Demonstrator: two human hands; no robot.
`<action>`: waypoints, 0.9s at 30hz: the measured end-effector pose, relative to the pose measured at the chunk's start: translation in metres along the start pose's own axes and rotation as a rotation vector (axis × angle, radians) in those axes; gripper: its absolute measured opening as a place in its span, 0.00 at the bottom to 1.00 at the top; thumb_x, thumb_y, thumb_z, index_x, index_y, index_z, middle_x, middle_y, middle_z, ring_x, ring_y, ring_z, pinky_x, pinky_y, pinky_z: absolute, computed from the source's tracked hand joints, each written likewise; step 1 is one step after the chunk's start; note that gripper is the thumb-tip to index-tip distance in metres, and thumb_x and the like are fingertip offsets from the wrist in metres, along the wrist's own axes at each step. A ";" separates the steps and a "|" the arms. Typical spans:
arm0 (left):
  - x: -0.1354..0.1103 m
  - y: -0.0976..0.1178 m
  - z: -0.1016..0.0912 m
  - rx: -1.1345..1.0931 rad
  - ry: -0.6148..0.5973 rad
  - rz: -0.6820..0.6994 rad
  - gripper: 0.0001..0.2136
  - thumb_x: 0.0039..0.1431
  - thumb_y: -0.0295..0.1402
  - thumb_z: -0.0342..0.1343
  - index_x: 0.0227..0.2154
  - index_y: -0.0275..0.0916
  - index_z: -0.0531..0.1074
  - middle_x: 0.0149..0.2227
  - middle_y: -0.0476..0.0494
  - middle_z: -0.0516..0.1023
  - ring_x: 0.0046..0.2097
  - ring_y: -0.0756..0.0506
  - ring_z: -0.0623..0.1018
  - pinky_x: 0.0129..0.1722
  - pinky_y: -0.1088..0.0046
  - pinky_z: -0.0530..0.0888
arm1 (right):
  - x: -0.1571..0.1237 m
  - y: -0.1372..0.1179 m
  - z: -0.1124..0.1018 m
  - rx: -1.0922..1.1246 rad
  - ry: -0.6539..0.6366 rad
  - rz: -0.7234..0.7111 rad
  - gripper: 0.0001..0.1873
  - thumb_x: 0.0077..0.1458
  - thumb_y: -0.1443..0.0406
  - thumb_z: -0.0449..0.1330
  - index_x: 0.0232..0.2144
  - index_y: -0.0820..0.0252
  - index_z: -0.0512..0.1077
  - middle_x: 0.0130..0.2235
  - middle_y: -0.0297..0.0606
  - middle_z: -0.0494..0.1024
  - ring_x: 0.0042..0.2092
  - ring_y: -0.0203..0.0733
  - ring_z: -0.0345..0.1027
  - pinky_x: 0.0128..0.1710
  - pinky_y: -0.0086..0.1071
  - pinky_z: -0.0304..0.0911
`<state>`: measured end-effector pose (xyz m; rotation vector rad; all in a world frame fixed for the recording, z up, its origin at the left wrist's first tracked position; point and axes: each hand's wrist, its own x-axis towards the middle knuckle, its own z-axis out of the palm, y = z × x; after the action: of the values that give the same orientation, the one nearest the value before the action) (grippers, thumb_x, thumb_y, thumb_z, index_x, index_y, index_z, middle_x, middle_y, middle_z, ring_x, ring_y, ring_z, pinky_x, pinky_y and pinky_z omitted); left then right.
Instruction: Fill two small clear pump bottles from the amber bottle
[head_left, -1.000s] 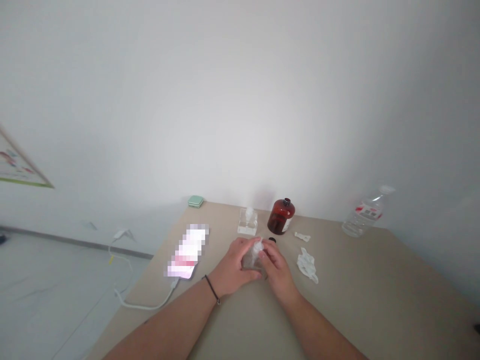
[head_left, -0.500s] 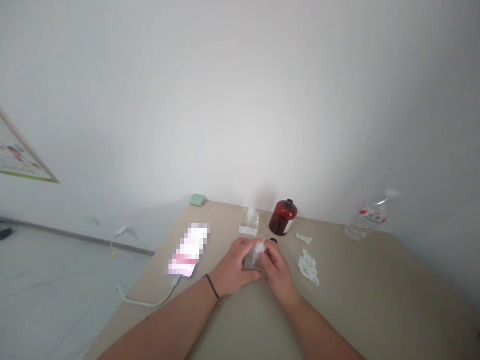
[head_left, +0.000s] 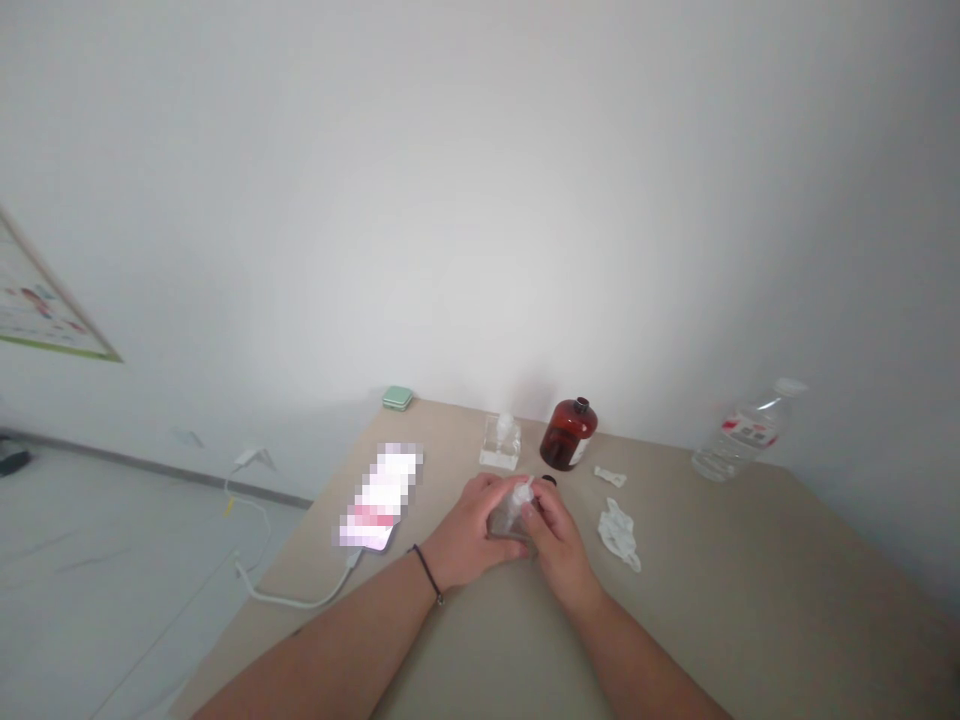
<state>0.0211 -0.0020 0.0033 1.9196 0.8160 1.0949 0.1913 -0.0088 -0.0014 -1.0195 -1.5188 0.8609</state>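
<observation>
Two hands close on a small clear bottle (head_left: 510, 520) near the middle of the surface (head_left: 675, 600). The left hand (head_left: 469, 530) is curled around the bottle's left side and the right hand (head_left: 559, 545) around its right, so the bottle sits gripped between them, mostly hidden by the fingers. A white tuft (head_left: 524, 491) pokes from its top, too small to tell as tissue or a stopper. The bottle looks like glass, so it is probably stiff, fairly weighty for its size, fragile if dropped, and slick in the fingers; the body offers the firmest hold, rather than the narrow top. Whether it touches the surface below the hands cannot be told. A black cap (head_left: 550, 481) lies just beyond the right hand, beside an amber bottle (head_left: 568, 435). A square glass bottle (head_left: 500, 445) stands to the amber bottle's left. To the right lie a white scrap (head_left: 610, 477), a crumpled white cloth (head_left: 619, 535), and, well apart, a plastic water bottle (head_left: 739, 438). A pixelated phone (head_left: 379, 498) lies left of the hands, with a white cable (head_left: 285, 600) trailing off the edge.
</observation>
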 end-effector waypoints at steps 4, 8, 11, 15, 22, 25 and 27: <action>0.000 0.002 0.000 -0.007 0.005 -0.004 0.36 0.49 0.29 0.69 0.62 0.47 0.64 0.56 0.39 0.68 0.58 0.36 0.69 0.62 0.53 0.64 | 0.000 0.000 0.000 0.042 -0.019 0.013 0.18 0.58 0.49 0.60 0.43 0.54 0.72 0.42 0.39 0.73 0.46 0.47 0.68 0.48 0.40 0.65; 0.000 0.004 0.000 -0.004 -0.002 -0.016 0.35 0.50 0.30 0.69 0.62 0.45 0.65 0.55 0.38 0.67 0.58 0.37 0.69 0.62 0.54 0.64 | -0.001 0.002 0.002 0.072 -0.010 0.031 0.18 0.56 0.50 0.63 0.41 0.54 0.70 0.38 0.36 0.72 0.41 0.45 0.67 0.44 0.38 0.65; 0.001 0.004 -0.001 0.006 -0.004 -0.023 0.37 0.49 0.29 0.69 0.62 0.45 0.64 0.56 0.38 0.67 0.59 0.36 0.68 0.63 0.54 0.64 | 0.000 0.003 0.001 0.048 0.004 0.001 0.17 0.58 0.50 0.61 0.41 0.54 0.73 0.41 0.38 0.73 0.44 0.46 0.68 0.47 0.39 0.65; 0.001 0.005 -0.001 0.012 -0.009 -0.017 0.38 0.48 0.28 0.69 0.63 0.46 0.63 0.56 0.38 0.67 0.59 0.36 0.68 0.63 0.53 0.63 | 0.000 0.003 -0.002 0.036 0.035 -0.007 0.20 0.61 0.47 0.56 0.40 0.53 0.77 0.46 0.42 0.74 0.50 0.49 0.68 0.52 0.41 0.64; 0.000 0.001 0.000 -0.004 -0.007 -0.006 0.36 0.50 0.30 0.69 0.62 0.47 0.63 0.56 0.39 0.67 0.58 0.37 0.68 0.62 0.54 0.65 | 0.000 0.004 0.002 0.068 0.012 0.034 0.19 0.55 0.49 0.63 0.42 0.55 0.72 0.39 0.37 0.74 0.42 0.46 0.69 0.46 0.39 0.67; 0.000 0.000 0.000 0.000 -0.001 0.002 0.36 0.50 0.30 0.69 0.62 0.47 0.63 0.56 0.39 0.67 0.58 0.37 0.68 0.62 0.54 0.64 | 0.000 0.004 0.002 0.041 0.008 0.006 0.17 0.56 0.51 0.62 0.41 0.55 0.72 0.40 0.38 0.74 0.44 0.46 0.69 0.47 0.39 0.66; 0.000 0.001 0.000 0.004 0.001 0.008 0.37 0.49 0.29 0.69 0.62 0.47 0.63 0.56 0.39 0.67 0.58 0.36 0.68 0.62 0.54 0.64 | 0.000 0.004 0.000 0.031 0.017 -0.017 0.17 0.58 0.50 0.60 0.42 0.54 0.73 0.44 0.40 0.73 0.48 0.47 0.68 0.51 0.41 0.65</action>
<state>0.0214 -0.0022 0.0038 1.9273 0.8129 1.1002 0.1919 -0.0075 -0.0052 -0.9879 -1.4934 0.8595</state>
